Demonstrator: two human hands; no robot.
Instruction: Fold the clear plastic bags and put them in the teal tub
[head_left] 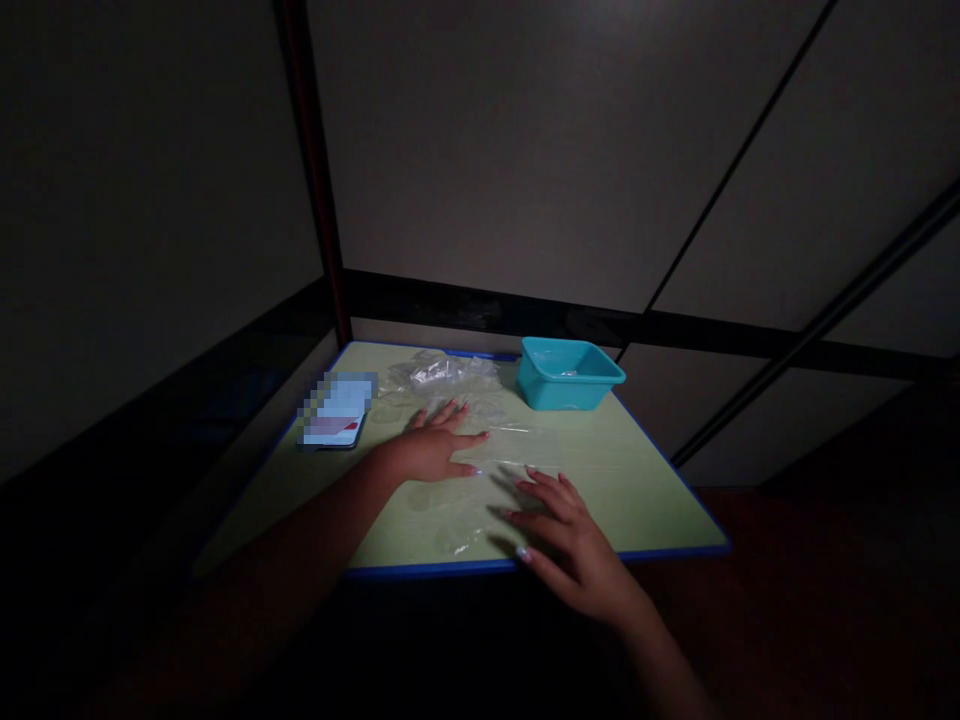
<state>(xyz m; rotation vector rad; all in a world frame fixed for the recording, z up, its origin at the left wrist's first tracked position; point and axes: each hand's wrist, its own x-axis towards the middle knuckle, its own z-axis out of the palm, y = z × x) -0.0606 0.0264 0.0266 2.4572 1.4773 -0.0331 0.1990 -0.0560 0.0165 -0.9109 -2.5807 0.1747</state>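
A clear plastic bag (517,445) lies spread flat on the pale green tabletop, its outline hard to make out. My left hand (435,448) rests on its left part with the fingers spread. Over its near right side is my right hand (559,530), fingers apart and holding nothing; its shadow falls on the table, and I cannot tell whether the fingertips touch the plastic. Beyond my left hand sits a crumpled heap of clear plastic (439,370).
A turquoise plastic basket (570,395) stands at the back right of the blue-edged table (637,500), with something clear inside. On the left lies a phone (337,425), its screen partly blurred out. Cabinet panels (487,180) rise behind the table.
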